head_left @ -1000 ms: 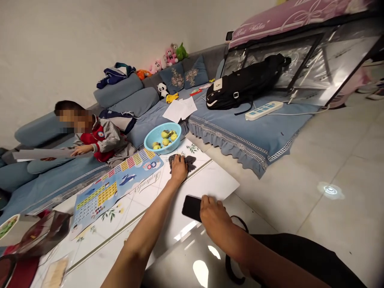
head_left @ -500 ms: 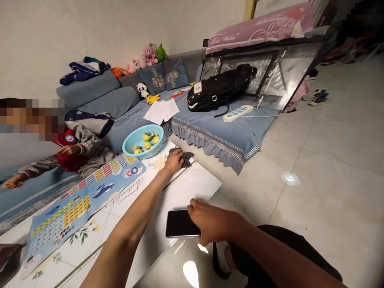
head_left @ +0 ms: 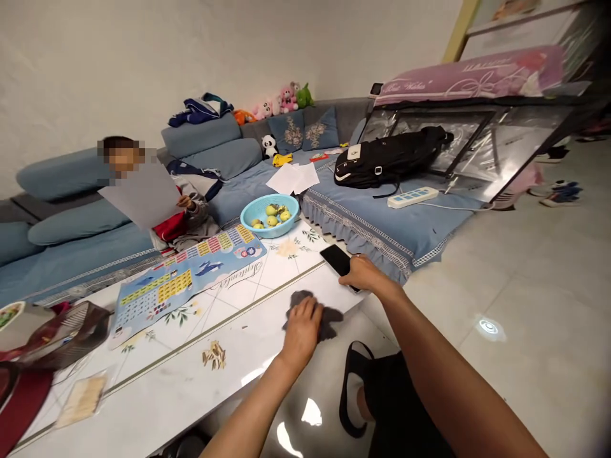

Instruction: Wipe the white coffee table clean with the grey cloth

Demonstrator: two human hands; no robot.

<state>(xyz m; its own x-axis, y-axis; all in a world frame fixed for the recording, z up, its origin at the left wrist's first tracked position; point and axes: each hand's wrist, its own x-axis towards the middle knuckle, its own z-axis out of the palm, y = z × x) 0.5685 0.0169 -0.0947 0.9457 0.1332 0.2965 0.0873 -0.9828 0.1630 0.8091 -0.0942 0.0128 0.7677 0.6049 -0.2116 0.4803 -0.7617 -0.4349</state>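
My left hand presses a dark grey cloth flat on the near edge of the white table. Its fingers lie over the cloth, and part of the cloth spreads out to the right. My right hand grips a black smartphone by its near end, at the table's right end. The phone's dark screen faces up. Whether it rests on the table or is just above it, I cannot tell. A small heap of light brown scraps lies on the table, left of the cloth.
On the table are a blue basket of fruit, a learning poster, a flat clear packet and a brown basket. A person holding a paper sheet sits on the sofa. A backpack and power strip lie rightward.
My left hand and the cloth have come nearer along the table's edge. My right hand has carried the phone away toward the table's far right end. The view has swung left.
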